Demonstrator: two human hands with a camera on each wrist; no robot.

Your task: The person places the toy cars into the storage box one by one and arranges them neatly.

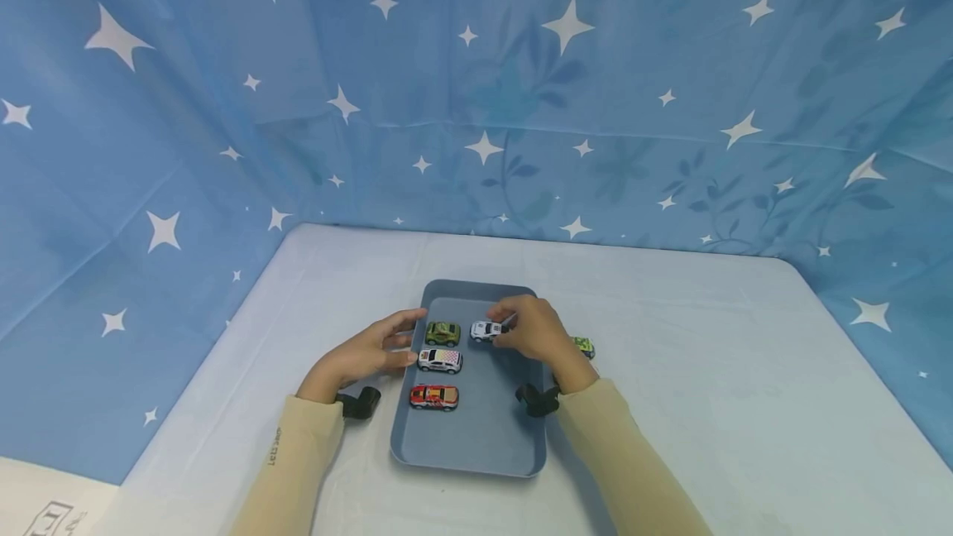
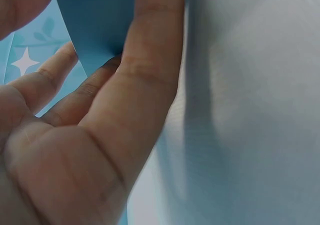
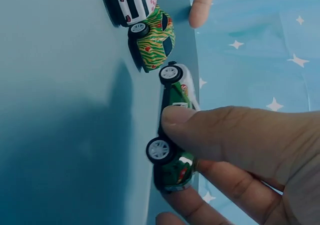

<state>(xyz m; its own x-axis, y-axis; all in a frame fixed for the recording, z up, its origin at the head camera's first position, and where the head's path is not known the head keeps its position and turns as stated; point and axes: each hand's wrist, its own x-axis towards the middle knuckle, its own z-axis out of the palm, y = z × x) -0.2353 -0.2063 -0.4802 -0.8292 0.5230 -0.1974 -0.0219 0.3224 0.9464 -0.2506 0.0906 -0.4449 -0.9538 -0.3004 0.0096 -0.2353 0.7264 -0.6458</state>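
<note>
My right hand (image 1: pixel 532 327) pinches a white-and-green toy car (image 1: pixel 486 331) between thumb and fingers, low over the upper part of a blue-grey tray (image 1: pixel 476 461). In the right wrist view, the thumb lies across the side of that car (image 3: pixel 182 172). Along the tray's left side, a green patterned toy car (image 1: pixel 442 333), a white one with pink dots (image 1: pixel 440 361) and a red one (image 1: pixel 434 397) stand in a column. My left hand (image 1: pixel 372 347) touches the tray's left wall with extended fingers; the left wrist view shows the thumb along the outer wall (image 2: pixel 100 20).
Outside the tray on the right, another yellow-green toy car (image 1: pixel 584 346) is partly hidden by my right wrist. A white cloth-covered table (image 1: pixel 730 379) lies beneath everything. A blue curtain with white stars (image 1: pixel 484 73) hangs around the back and sides.
</note>
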